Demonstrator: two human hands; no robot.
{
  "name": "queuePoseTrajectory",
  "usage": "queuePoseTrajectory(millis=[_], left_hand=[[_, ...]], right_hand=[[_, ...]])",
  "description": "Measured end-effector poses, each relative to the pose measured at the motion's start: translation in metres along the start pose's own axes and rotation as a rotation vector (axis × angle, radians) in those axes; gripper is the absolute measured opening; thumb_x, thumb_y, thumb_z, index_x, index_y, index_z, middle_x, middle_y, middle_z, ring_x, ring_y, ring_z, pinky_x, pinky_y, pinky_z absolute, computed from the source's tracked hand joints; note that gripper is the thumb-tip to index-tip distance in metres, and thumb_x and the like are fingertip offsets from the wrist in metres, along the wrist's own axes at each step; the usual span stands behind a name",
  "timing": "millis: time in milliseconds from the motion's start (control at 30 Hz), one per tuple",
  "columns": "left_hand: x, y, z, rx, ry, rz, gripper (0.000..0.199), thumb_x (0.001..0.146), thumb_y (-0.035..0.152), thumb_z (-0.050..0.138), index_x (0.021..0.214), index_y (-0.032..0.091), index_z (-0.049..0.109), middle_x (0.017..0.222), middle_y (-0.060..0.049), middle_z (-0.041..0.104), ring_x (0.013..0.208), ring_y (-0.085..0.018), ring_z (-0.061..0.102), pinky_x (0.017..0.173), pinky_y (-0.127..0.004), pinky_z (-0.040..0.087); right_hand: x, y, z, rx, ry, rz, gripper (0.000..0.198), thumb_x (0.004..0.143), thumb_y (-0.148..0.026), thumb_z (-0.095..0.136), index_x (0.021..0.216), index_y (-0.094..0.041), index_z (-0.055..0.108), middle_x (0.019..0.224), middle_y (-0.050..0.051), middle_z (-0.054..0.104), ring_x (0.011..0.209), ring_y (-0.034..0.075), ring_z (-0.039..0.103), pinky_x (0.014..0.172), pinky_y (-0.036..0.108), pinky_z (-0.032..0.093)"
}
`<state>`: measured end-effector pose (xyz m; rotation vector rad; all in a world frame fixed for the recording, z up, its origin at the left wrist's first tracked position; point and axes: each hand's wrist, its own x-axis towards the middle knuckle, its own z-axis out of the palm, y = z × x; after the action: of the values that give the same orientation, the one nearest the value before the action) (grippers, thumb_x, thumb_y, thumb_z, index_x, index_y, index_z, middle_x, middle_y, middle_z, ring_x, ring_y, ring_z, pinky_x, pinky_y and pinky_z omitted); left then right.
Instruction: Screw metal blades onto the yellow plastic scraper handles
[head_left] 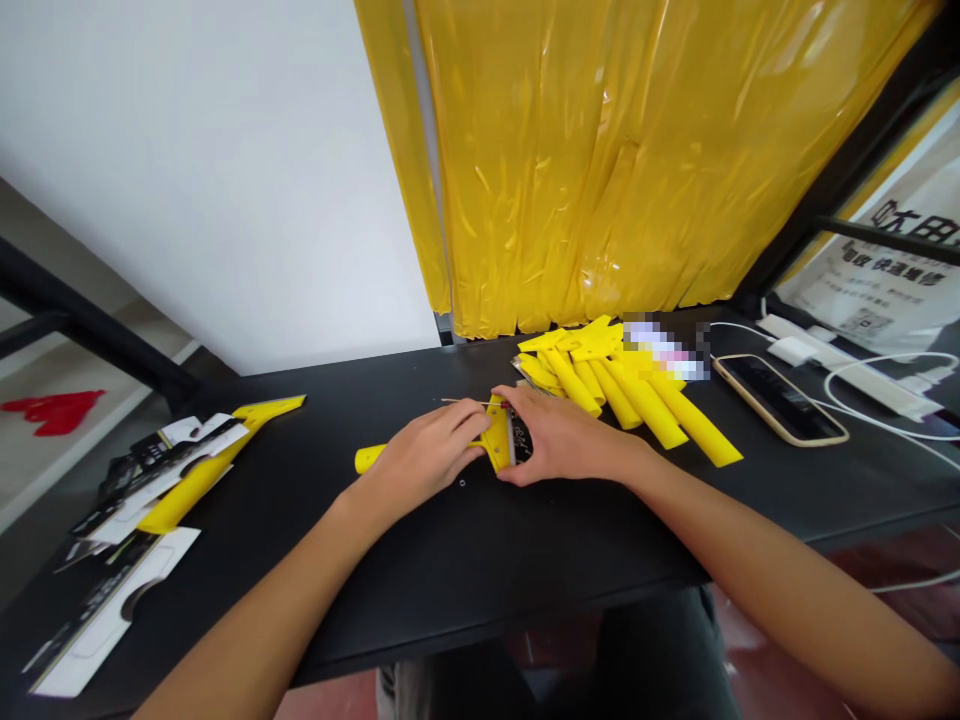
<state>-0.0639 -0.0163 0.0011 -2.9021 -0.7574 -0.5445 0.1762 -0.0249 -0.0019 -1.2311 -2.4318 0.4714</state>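
1. On the left, stiff, glossy black-and-white cards [112, 610] with curved notches lie overlapped, their print too blurred to read; a smooth yellow scraper [195, 485] rests among them, handle rounded, blade end flared.
2. The left hand [424, 445] is closed, fingers pinching a yellow tool [495, 440] over the middle of the matte black tabletop [420, 580]; the palm hides most of its tubular handle.
3. The right hand [555, 435] curves round the tool's broad, flat head, thumb and fingers gripping opposite corners; a black printed piece [521, 437] shows between them, partly covered.
4. Just beyond, more yellow tools [600, 370] heap together, half-round handles fanned out; a pixelated patch masks something beside them.
5. Far right, a pale-rimmed phone [780, 398] lies near a white power strip [870, 365], which cables partly cross.
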Motion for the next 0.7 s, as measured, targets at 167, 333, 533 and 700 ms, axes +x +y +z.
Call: queuePoseTrajectory(millis=[167, 333, 533, 700], left_hand=[[-0.0007, -0.0012, 0.0005, -0.049, 0.014, -0.006, 0.016, 0.099, 0.02, 0.053, 0.115, 0.018, 0.052, 0.115, -0.011, 0.065, 0.111, -0.026, 0.063, 0.095, -0.045, 0.055], [0.0018, 0.0, -0.0022, -0.066, 0.031, 0.033, 0.012, 0.099, 0.019, 0.052, 0.111, 0.018, 0.055, 0.111, -0.009, 0.067, 0.113, -0.025, 0.064, 0.098, -0.045, 0.055], [0.0015, 0.0003, -0.003, -0.047, 0.03, 0.039, 0.009, 0.1, 0.018, 0.052, 0.104, 0.017, 0.059, 0.113, -0.01, 0.066, 0.112, -0.024, 0.064, 0.098, -0.042, 0.054], [0.001, 0.0007, -0.0031, -0.014, 0.004, 0.049, 0.01, 0.1, 0.016, 0.051, 0.099, 0.016, 0.061, 0.109, -0.01, 0.066, 0.105, -0.023, 0.065, 0.093, -0.042, 0.055]], right_hand=[[-0.0003, -0.0013, -0.0044, 0.02, 0.002, -0.012, 0.095, 0.069, -0.06, 0.075, 0.148, -0.023, 0.037, 0.14, 0.016, 0.057, 0.124, 0.036, 0.057, 0.098, 0.049, 0.046], [-0.0005, -0.0002, -0.0075, 0.041, 0.011, -0.022, 0.09, 0.068, -0.059, 0.077, 0.144, -0.024, 0.041, 0.135, 0.015, 0.061, 0.12, 0.036, 0.06, 0.097, 0.048, 0.046], [0.001, 0.0012, -0.0061, 0.004, 0.012, -0.031, 0.092, 0.068, -0.061, 0.077, 0.143, -0.021, 0.041, 0.133, 0.016, 0.06, 0.12, 0.036, 0.059, 0.097, 0.048, 0.046], [0.0025, 0.0042, -0.0033, -0.03, -0.005, -0.002, 0.094, 0.064, -0.063, 0.079, 0.141, -0.02, 0.044, 0.133, 0.017, 0.059, 0.119, 0.038, 0.059, 0.094, 0.048, 0.047]])
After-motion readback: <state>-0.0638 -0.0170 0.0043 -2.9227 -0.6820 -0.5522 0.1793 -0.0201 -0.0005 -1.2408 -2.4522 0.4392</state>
